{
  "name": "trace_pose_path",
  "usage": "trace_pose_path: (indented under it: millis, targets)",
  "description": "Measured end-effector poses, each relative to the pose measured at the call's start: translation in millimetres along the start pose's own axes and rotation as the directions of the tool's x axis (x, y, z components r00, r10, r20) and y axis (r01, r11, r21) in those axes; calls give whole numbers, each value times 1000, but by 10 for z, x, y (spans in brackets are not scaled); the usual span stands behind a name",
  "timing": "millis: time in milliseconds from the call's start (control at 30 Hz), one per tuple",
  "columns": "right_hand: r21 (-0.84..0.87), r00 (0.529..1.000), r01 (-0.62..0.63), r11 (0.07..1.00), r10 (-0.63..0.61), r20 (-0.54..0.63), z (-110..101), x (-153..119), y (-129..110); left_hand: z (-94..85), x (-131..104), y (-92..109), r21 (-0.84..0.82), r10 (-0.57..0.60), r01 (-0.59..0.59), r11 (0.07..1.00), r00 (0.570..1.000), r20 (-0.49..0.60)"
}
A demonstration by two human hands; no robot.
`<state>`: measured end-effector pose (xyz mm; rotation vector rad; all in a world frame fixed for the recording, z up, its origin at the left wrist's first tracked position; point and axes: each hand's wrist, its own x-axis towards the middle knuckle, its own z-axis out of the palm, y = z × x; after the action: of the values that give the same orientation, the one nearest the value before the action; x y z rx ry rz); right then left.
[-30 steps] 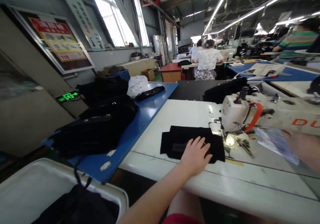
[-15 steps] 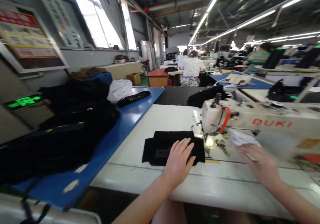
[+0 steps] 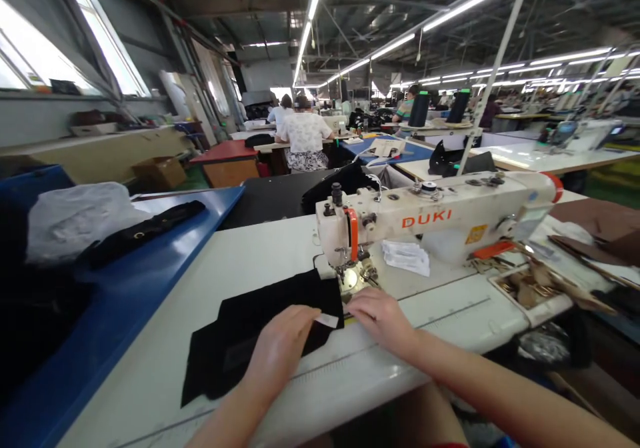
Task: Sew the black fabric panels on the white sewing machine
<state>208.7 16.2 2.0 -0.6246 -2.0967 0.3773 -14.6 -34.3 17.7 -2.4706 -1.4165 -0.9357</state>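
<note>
A black fabric piece lies on the white sewing table, its right end beside the needle area of the sewing machine. My left hand rests over the fabric, its fingers closed on one end of a small white label. Just right of the fabric's edge, my right hand is near the needle plate with its fingertips pressed together; whatever they hold, if anything, is too small to make out. A stack of white labels lies under the machine arm.
On the left, a blue table bears black items and a white plastic bag. A tray of metal parts sits at the right of the machine. Another person sits ahead, facing away.
The view has turned right. My right hand has come from the white stack to the fabric's right edge. My left hand now grips a white label, and the fabric lies angled.
</note>
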Motion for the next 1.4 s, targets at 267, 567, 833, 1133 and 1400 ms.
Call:
trace_pose_path:
  millis: [267,567,833,1133,1400]
  targets:
    - [-146,972,87,986,-52,229,29,-79,-27,191,235,-294,188,186,-207,960,975,124]
    - [-270,905,129,954,-3,425,61,-96,-107,268,265,-237,124,167,-224,967,918,359]
    - [-271,908,132,954,-6,419,64,-120,-96,307,352,-159,95,202,-266,959,882,425]
    - [-258,910,103,961,14,413,82,-138,-87,382,330,-178,190,262,-324,927,919,294]
    - [-239,911,88,967,19,411,79,-146,-83,390,326,-182,131,252,-297,946,926,283]
